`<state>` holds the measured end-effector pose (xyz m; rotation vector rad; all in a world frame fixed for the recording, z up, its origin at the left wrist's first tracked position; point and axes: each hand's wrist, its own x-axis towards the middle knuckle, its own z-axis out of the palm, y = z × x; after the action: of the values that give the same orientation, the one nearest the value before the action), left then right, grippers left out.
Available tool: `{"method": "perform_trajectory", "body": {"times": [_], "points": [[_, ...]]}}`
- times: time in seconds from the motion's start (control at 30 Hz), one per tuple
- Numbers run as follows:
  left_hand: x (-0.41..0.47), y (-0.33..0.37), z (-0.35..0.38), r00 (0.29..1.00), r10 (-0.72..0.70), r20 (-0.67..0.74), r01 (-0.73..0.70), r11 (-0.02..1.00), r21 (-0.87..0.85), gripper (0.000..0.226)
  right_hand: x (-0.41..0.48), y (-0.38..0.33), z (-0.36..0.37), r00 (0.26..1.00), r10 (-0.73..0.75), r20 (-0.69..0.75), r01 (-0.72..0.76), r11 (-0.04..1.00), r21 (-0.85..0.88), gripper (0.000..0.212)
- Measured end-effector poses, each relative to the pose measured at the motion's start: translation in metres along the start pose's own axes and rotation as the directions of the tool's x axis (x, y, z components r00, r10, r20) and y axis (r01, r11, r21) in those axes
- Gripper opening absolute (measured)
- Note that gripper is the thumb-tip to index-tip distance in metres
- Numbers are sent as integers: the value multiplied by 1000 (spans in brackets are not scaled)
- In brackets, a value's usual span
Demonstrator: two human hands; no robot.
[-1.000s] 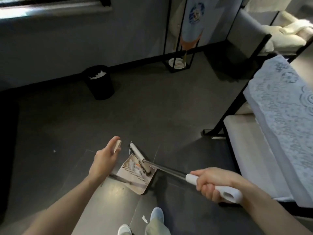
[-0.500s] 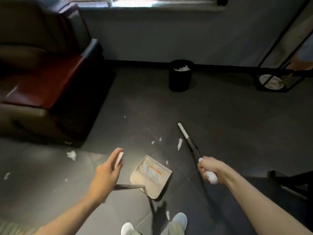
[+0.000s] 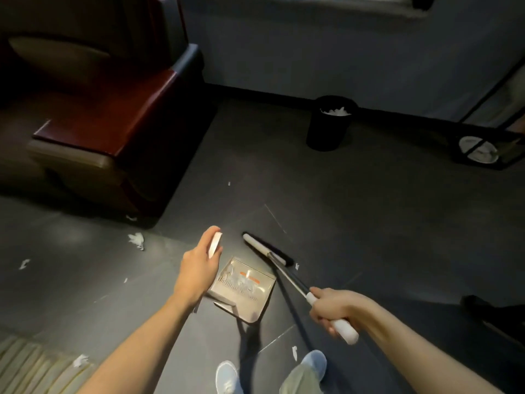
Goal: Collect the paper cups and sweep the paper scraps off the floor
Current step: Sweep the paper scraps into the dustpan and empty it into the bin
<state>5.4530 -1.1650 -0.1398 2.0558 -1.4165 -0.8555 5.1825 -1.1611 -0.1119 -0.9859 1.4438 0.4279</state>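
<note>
Standing over the dustpan (image 3: pixel 250 291), the person had the left hand (image 3: pixel 196 268) with its grip clamped on the pan's upright handle. The right hand (image 3: pixel 332 308) had its grip clamped on the broom (image 3: pixel 287 277). Paper scraps (image 3: pixel 136 240) lay scattered on the floor (image 3: pixel 355 211) to the left.

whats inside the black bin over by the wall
Only white crumpled paper shows at the top of the black bin, near its rim. Whatever lies beneath is hidden by that paper and the bin's dark wall.
</note>
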Motion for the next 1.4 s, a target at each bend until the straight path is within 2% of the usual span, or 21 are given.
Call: {"method": "perform_trajectory", "body": {"times": [0.13, 0.27, 0.47, 0.6, 0.73, 0.8, 0.83, 0.97, 1.07, 1.2, 1.3, 1.4], "points": [[-1, -11, -11, 1000, 22, 18, -21, 999, -38, 30, -30, -7, 10, 997, 35, 70, -44, 990, 131, 65], [-3, -14, -15, 997, 50, 54, -47, 998, -42, 31, -64, -2, 10, 995, 60, 76, -80, 948, 308, 68], [-21, -34, -30, 969, 136, 204, -137, 990, -7, 37, -98, 28, 27, 997, 46, -61, -20, 930, 367, 71], [-28, -40, -35, 955, 148, 255, -160, 987, 28, 36, -86, 32, 34, 981, 72, -178, -7, 941, 340, 69], [-33, -45, -35, 952, 139, 275, -154, 987, 35, 34, -56, 27, 47, 970, 40, -241, -13, 994, 110, 58], [-32, -44, -34, 953, 137, 269, -154, 987, 45, 34, -42, 23, 60, 974, 47, -220, -33, 997, 65, 56], [-31, -42, -34, 954, 138, 267, -158, 986, 54, 35, -37, 20, 68, 980, 61, -190, -41, 994, 106, 57], [-30, -37, -32, 956, 148, 253, -174, 981, 83, 36, -37, 10, 98, 995, 97, -24, -81, 923, 375, 51], [-28, -38, -36, 954, 172, 244, -201, 975, 99, 36, -48, -1, 87, 995, 87, 49, -100, 840, 534, 59], [-19, -45, -48, 944, 208, 256, -244, 963, 115, 36, -68, -24, 47, 995, 48, 89, -91, 804, 588, 61], [-4, -53, -64, 965, 192, 178, -211, 973, 94, 36, -72, -49, 27, 998, 2, 69, -41, 819, 572, 50], [18, -60, -81, 983, 161, 91, -166, 985, 55, 37, -59, -86, 10, 999, -36, 3, 29, 852, 522, 55]]}}
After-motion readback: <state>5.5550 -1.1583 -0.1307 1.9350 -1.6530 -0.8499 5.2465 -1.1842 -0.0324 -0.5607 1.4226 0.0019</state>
